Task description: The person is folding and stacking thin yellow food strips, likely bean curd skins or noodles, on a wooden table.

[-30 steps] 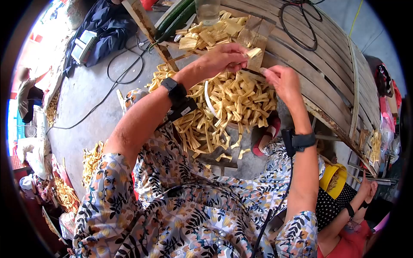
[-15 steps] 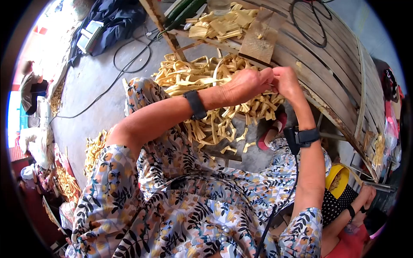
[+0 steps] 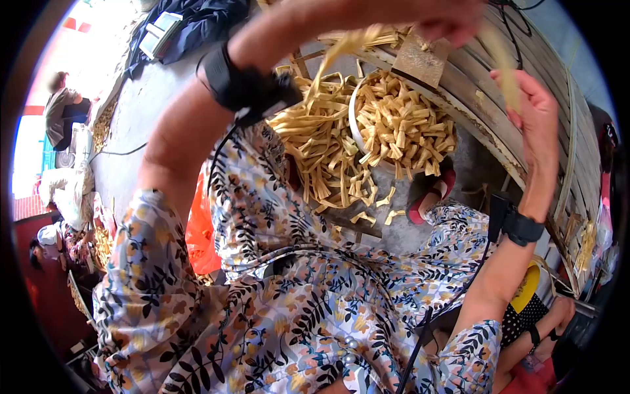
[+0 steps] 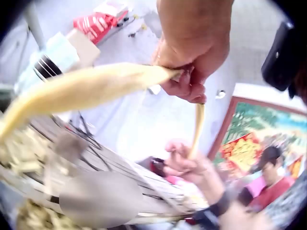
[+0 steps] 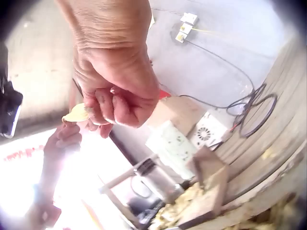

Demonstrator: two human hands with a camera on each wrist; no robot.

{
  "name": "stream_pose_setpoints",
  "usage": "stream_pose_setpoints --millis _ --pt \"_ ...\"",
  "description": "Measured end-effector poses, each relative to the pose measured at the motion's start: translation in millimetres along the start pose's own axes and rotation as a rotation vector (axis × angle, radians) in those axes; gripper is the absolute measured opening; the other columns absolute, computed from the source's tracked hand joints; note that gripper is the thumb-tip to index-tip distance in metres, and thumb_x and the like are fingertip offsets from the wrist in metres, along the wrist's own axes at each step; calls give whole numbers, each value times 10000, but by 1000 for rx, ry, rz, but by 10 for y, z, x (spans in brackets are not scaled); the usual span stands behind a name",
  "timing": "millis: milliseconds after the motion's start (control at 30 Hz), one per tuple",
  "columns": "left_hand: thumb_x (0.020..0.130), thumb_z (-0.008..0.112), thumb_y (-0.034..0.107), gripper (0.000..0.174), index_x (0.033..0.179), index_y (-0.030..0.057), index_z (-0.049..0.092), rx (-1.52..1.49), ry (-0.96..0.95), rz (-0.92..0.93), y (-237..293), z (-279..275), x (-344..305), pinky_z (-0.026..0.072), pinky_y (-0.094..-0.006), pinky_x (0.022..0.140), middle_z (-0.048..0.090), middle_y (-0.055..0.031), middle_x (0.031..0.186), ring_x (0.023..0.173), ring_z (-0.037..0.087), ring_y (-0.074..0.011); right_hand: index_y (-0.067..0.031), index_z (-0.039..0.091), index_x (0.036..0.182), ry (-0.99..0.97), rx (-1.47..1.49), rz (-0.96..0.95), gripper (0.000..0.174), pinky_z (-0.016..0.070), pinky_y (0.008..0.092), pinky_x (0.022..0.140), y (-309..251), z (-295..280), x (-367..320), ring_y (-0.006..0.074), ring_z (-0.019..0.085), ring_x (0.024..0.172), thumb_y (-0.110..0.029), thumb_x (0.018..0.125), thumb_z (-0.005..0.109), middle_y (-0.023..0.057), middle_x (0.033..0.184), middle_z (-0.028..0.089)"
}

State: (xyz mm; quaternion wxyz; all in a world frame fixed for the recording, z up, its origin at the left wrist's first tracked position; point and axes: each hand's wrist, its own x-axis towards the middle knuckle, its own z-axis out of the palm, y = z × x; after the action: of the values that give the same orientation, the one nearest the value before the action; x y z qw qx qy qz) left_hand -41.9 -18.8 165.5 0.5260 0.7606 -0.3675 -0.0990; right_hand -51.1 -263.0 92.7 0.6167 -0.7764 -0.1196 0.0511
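Observation:
A long pale yellow strip (image 3: 502,62) (image 4: 96,88) (image 5: 76,114) runs between both hands. My left hand (image 3: 449,20) (image 4: 194,52) (image 5: 62,141), blurred at the head view's top edge, pinches it, and a long tail hangs from that side. My right hand (image 3: 535,105) (image 4: 189,165) (image 5: 115,81) grips the other end with curled fingers. Below the hands, short knotted pieces (image 3: 403,125) fill a white-rimmed container (image 3: 354,118). Long loose strips (image 3: 315,131) lie beside it.
A slatted wooden table (image 3: 482,105) bears a wooden block (image 3: 420,60), more strips and a black cable. Several knotted pieces (image 3: 362,218) lie low in front of the container. A red bag (image 3: 200,230) is by the left leg. Another person's arm (image 3: 551,322) shows at lower right.
The hands were together over the container's edge; they have moved up and apart, the left to the top edge, the right rightward, with a strip stretched between them. The view has shifted.

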Motion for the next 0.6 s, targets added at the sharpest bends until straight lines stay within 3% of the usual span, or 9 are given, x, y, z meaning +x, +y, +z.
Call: stream_pose_setpoints --millis 67,133,167,233,267,367,400,500,600 --pt "866 522 239 211 802 58 608 -104 -74 81 74 -14 50 386 -168 476 555 5 625 543 487 -59 -24 624 924 -137 18 -70 150 317 143 417 -67 97 -94 1 405 465 -82 804 556 12 774 612" --pt "841 560 214 145 920 104 614 217 -159 34 -494 -53 90 486 -234 651 616 -29 737 600 528 -73 -12 611 972 -360 49 -71 194 315 142 392 -109 196 -138 -1 391 436 -96 803 566 15 788 617" --pt "861 520 228 165 868 87 605 170 -126 40 -677 36 27 471 -222 589 594 -19 706 580 526 -72 -8 603 999 -520 70 -38 223 312 142 375 -77 262 -142 -2 382 418 -109 802 574 15 786 619" --pt "902 441 258 288 763 53 587 63 -66 52 -1078 193 -104 440 -198 465 551 2 644 539 520 -70 -17 590 1040 -573 264 -39 272 277 145 349 116 467 -94 -3 359 391 -161 809 586 19 787 617" --pt "907 433 265 291 777 50 580 -98 -75 -57 -1220 298 -186 424 -181 459 543 13 639 529 507 -58 -35 581 1065 -625 485 -27 306 275 143 366 213 532 -47 -11 365 412 -212 817 590 7 763 611" --pt "921 409 280 292 829 43 553 -853 -123 -255 -1579 625 -322 388 -146 442 520 33 616 495 469 -29 -33 580 1065 -414 462 31 341 284 133 408 264 646 14 -8 385 457 -247 803 617 -21 707 600" --pt "923 407 290 270 857 61 534 -1038 -113 -344 -1622 723 -387 358 -140 418 500 31 588 462 432 -8 -32 583 1062 -361 275 13 340 290 135 418 317 682 32 -10 392 470 -225 787 637 -32 693 595" --pt "916 429 249 234 879 40 525 -1540 -368 -294 -1701 948 -483 293 -130 385 514 19 585 409 373 0 -20 600 1041 -274 2 -48 337 363 150 490 410 830 57 -18 448 544 -152 742 682 -84 620 548" --pt "905 452 263 234 883 41 521 -1532 -449 -420 -1657 934 -503 308 -131 406 534 -10 644 405 373 1 -8 605 1015 -278 -135 1 308 388 167 500 411 833 26 5 475 523 -140 746 673 -74 562 515"
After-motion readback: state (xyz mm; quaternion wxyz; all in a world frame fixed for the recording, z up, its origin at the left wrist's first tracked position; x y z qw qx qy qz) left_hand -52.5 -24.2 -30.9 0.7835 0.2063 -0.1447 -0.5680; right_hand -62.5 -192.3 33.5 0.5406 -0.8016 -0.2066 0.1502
